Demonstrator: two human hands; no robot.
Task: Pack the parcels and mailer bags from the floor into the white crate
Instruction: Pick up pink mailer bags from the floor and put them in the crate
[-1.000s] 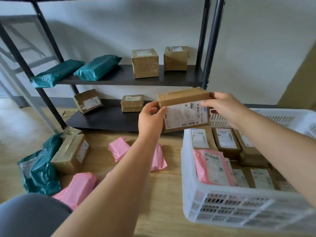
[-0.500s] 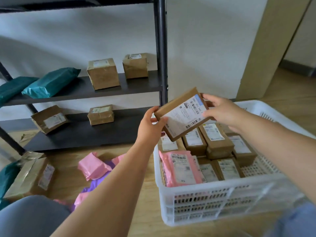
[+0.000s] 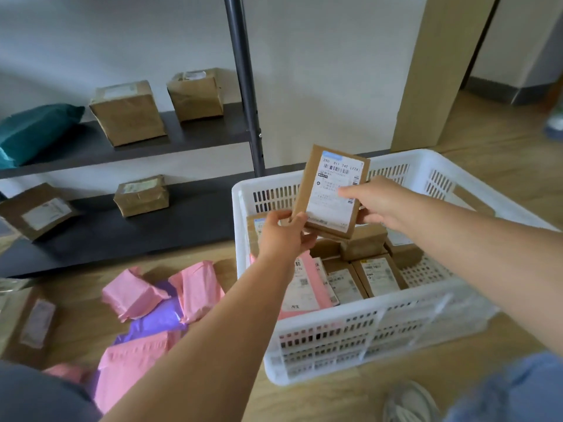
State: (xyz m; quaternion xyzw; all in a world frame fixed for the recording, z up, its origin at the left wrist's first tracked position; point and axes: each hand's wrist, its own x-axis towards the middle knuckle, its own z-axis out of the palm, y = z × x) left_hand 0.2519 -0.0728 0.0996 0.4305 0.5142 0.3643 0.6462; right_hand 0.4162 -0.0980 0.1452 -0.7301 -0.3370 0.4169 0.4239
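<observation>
A person holds a brown cardboard parcel point(image 3: 330, 190) upright above the white crate point(image 3: 359, 324), label facing them. The left hand point(image 3: 285, 236) pinches its lower left corner; the right hand point(image 3: 376, 202) grips its right edge, thumb on the label. Parcels and what looks like a pink mailer bag point(image 3: 304, 284) fill the crate; more pink mailer bags point(image 3: 137, 295) lie on the floor beside it.

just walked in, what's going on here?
A person holds a labelled brown parcel over the white crate, label facing the camera. The left hand grips its lower left corner; the right hand pinches its right edge. The crate already has several boxed parcels and a pink mailer inside. Pink floor mailers and a purple mailer lie beside it, not yet packed.
</observation>
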